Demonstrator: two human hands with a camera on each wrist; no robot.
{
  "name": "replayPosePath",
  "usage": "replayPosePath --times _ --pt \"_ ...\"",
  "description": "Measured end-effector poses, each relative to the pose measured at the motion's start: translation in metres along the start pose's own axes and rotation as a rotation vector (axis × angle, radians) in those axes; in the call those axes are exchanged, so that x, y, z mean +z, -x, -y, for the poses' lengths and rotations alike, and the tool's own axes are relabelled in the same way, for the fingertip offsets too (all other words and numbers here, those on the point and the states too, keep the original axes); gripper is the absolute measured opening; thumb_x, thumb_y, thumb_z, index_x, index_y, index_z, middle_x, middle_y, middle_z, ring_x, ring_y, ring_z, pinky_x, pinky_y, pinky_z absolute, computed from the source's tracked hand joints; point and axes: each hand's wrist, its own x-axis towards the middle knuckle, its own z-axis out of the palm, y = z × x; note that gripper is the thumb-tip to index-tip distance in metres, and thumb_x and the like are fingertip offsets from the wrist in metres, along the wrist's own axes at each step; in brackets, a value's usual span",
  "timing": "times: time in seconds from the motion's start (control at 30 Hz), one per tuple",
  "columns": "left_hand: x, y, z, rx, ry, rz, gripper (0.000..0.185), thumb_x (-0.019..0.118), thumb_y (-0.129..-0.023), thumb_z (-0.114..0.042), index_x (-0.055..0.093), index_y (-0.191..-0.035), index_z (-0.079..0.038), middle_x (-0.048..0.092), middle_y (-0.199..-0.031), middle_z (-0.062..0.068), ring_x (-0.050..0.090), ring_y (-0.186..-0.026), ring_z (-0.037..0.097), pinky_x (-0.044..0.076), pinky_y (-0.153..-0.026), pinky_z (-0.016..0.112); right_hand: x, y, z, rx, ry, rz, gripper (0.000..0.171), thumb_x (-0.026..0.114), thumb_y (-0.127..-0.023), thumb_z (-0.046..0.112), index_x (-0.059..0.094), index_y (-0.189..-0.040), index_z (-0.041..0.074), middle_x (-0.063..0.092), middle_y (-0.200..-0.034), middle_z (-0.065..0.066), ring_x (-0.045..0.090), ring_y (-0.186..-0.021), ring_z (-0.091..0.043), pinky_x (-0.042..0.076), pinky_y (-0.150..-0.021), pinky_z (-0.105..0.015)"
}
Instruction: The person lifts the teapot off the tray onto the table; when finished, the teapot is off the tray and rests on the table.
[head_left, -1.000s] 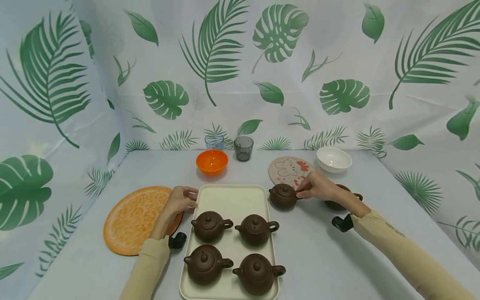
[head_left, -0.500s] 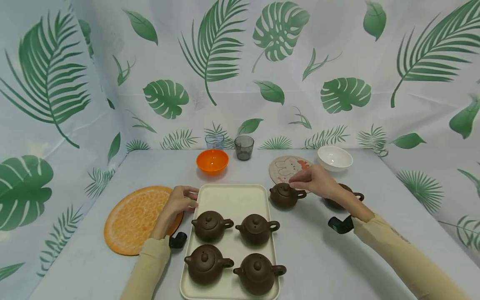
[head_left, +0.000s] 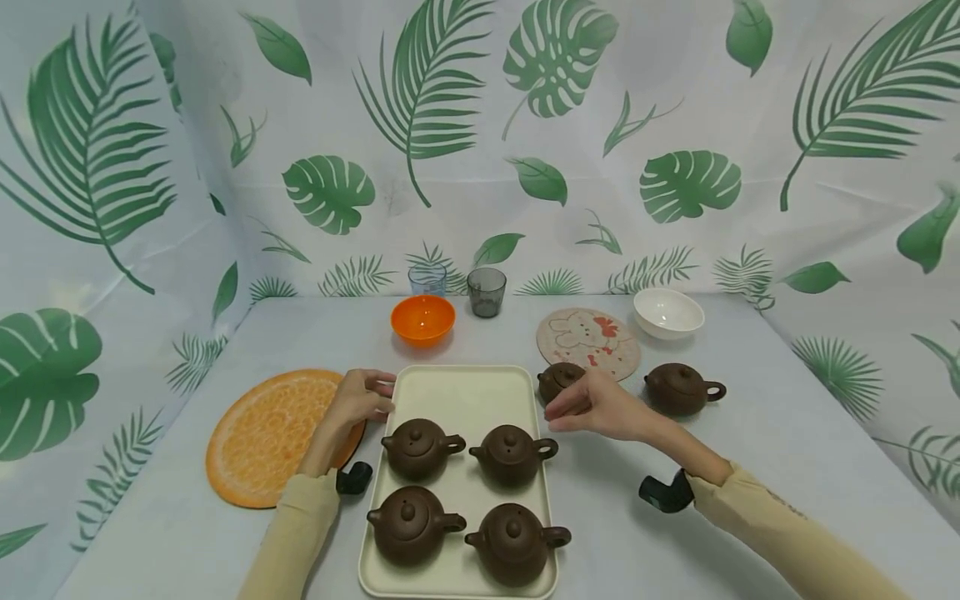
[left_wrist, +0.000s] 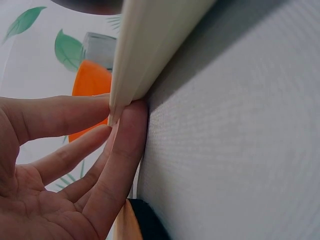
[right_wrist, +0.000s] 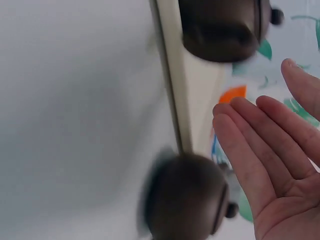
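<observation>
A cream tray (head_left: 461, 390) bears several dark brown teapots, among them one at its right edge (head_left: 510, 457) and one at the front right (head_left: 515, 543). My left hand (head_left: 358, 402) pinches the tray's far left edge; the left wrist view shows the thumb (left_wrist: 65, 117) at the rim and a finger against its underside. My right hand (head_left: 600, 407) is just right of the tray, holding nothing. Its fingers (right_wrist: 270, 150) look extended in the right wrist view. Behind it a brown teapot (head_left: 557, 381) is partly hidden, and another teapot (head_left: 678, 390) stands farther right.
An orange-slice placemat (head_left: 273, 437) lies left of the tray. Along the back are an orange bowl (head_left: 423, 322), a grey glass (head_left: 487, 293), a bluish clear glass (head_left: 427, 281) and a white bowl (head_left: 668, 314). A round rabbit mat (head_left: 581, 337) lies behind the nearer right teapot.
My right hand has let go of the teapot's handle, passed over its lid and come nearer to the tray's right edge. The left hand has stayed at the tray.
</observation>
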Motion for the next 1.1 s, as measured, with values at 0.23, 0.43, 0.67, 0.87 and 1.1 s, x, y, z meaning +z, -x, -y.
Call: replayPosePath --times 0.23,0.43,0.67,0.87,1.1 --pt "0.0 0.001 -0.001 -0.007 0.006 -0.002 0.046 0.064 -0.072 0.015 0.06 -0.118 0.011 0.061 -0.095 0.022 0.063 -0.068 0.02 0.059 -0.062 0.034 0.021 0.002 0.007 0.026 -0.077 0.06 0.025 0.074 -0.083 0.014 0.073 -0.102 -0.003 0.074 -0.093 -0.009 0.07 -0.084 -0.011 0.058 -0.072 -0.024" --pt "0.001 0.001 -0.001 -0.014 0.005 0.0 0.046 0.064 -0.072 0.014 0.06 -0.118 0.01 0.061 -0.097 0.022 0.063 -0.07 0.021 0.059 -0.062 0.033 0.029 0.004 0.008 0.028 -0.032 0.041 0.022 0.075 -0.082 0.014 0.075 -0.099 0.001 0.074 -0.09 -0.004 0.069 -0.08 -0.007 0.057 -0.07 -0.023" --pt "0.0 0.0 0.0 -0.005 0.009 0.005 0.045 0.064 -0.074 0.013 0.06 -0.119 0.01 0.061 -0.097 0.022 0.063 -0.07 0.02 0.059 -0.062 0.033 0.035 0.006 0.008 0.019 0.019 -0.004 0.015 0.075 -0.081 0.012 0.076 -0.092 0.002 0.074 -0.084 -0.002 0.066 -0.076 -0.004 0.056 -0.067 -0.022" --pt "0.0 0.0 0.0 -0.005 0.008 0.007 0.046 0.065 -0.074 0.013 0.059 -0.119 0.01 0.062 -0.098 0.023 0.064 -0.07 0.021 0.059 -0.062 0.033 0.035 0.006 0.009 0.012 0.036 -0.019 0.012 0.075 -0.082 0.011 0.077 -0.09 0.002 0.074 -0.081 -0.001 0.065 -0.074 -0.003 0.056 -0.066 -0.021" --pt "0.0 0.001 0.0 -0.01 0.007 0.008 0.046 0.065 -0.074 0.012 0.059 -0.12 0.01 0.062 -0.099 0.023 0.064 -0.07 0.02 0.059 -0.062 0.033 0.037 0.005 0.008 0.011 0.041 -0.038 0.011 0.075 -0.081 0.008 0.077 -0.089 0.003 0.074 -0.08 0.0 0.066 -0.073 -0.001 0.055 -0.063 -0.021"
